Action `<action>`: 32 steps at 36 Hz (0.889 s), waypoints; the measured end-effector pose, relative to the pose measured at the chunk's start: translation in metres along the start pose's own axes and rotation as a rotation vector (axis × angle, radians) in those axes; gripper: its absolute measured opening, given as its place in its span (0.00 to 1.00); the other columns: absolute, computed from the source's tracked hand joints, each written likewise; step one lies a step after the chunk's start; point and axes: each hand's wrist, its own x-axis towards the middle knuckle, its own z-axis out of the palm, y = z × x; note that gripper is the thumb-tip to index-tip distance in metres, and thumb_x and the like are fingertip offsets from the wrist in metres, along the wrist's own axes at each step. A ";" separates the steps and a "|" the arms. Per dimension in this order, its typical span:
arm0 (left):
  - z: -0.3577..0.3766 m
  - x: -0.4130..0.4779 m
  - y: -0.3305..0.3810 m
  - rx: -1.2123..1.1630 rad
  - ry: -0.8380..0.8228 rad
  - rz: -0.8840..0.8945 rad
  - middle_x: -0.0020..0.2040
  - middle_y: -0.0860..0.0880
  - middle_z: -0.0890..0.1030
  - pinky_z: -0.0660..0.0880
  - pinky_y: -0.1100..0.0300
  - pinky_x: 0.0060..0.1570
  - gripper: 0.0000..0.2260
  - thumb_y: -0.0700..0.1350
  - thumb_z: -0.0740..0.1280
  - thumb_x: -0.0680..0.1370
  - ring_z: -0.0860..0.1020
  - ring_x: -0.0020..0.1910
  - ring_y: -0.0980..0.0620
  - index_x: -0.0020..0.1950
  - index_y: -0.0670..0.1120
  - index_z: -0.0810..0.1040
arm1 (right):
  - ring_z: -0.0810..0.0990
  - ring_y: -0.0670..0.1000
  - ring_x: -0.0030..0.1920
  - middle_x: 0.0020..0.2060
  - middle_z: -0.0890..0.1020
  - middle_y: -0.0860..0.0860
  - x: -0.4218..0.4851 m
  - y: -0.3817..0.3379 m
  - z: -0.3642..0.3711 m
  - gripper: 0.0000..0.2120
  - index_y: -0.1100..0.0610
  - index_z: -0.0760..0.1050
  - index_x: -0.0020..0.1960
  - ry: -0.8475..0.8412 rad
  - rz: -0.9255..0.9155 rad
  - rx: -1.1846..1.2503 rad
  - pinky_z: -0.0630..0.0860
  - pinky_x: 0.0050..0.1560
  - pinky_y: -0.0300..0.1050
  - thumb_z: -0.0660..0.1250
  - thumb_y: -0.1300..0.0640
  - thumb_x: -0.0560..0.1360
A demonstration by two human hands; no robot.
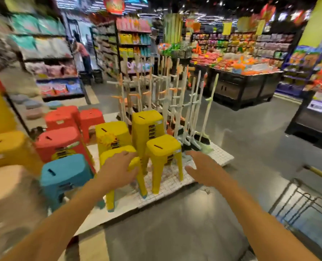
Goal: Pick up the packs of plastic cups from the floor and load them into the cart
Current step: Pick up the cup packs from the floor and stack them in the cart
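Both my arms reach forward with nothing in them. My left hand [118,168] hangs with relaxed fingers in front of a small yellow stool [122,176]. My right hand [203,168] is spread open above the white tiled platform [220,157]. The wire cart [307,208], with a yellow handle, shows at the lower right edge. No pack of plastic cups is visible in this blurred view.
Stacks of yellow [147,127], red [60,142] and blue stools [64,176] stand on the platform ahead-left. A rack of brooms and mops [167,102] rises behind them. A dark display table [243,89] stands at the right; shelves and a person [84,53] are far left.
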 end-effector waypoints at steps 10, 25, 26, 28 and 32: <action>-0.083 -0.170 -0.173 0.036 0.176 -0.447 0.67 0.48 0.75 0.71 0.51 0.61 0.25 0.58 0.60 0.76 0.74 0.65 0.46 0.73 0.53 0.69 | 0.73 0.57 0.71 0.74 0.72 0.55 0.039 -0.236 0.059 0.27 0.51 0.62 0.80 -0.103 -0.464 -0.084 0.72 0.66 0.51 0.63 0.49 0.84; -0.123 -0.419 -0.270 0.089 0.343 -1.172 0.68 0.50 0.75 0.73 0.51 0.62 0.23 0.54 0.64 0.77 0.75 0.64 0.48 0.72 0.54 0.69 | 0.72 0.57 0.72 0.75 0.71 0.55 0.028 -0.523 0.169 0.28 0.52 0.61 0.80 -0.382 -1.167 -0.137 0.71 0.68 0.52 0.64 0.51 0.82; -0.125 -0.430 -0.269 0.089 0.360 -1.227 0.68 0.50 0.75 0.72 0.51 0.64 0.23 0.54 0.64 0.77 0.74 0.65 0.47 0.72 0.54 0.69 | 0.73 0.57 0.71 0.74 0.72 0.55 0.023 -0.538 0.174 0.27 0.53 0.61 0.80 -0.394 -1.209 -0.142 0.71 0.68 0.52 0.63 0.51 0.83; -0.127 -0.452 -0.265 0.081 0.392 -1.331 0.68 0.49 0.74 0.70 0.50 0.66 0.23 0.52 0.65 0.78 0.72 0.67 0.48 0.73 0.52 0.69 | 0.76 0.57 0.67 0.70 0.76 0.56 0.011 -0.566 0.184 0.26 0.54 0.63 0.79 -0.403 -1.293 -0.145 0.74 0.65 0.53 0.63 0.52 0.83; -0.120 -0.496 -0.254 0.049 0.460 -1.487 0.71 0.48 0.72 0.67 0.52 0.69 0.24 0.50 0.66 0.78 0.70 0.70 0.49 0.74 0.50 0.68 | 0.79 0.54 0.61 0.66 0.78 0.54 -0.015 -0.615 0.209 0.27 0.50 0.63 0.79 -0.448 -1.436 -0.153 0.79 0.61 0.51 0.64 0.49 0.82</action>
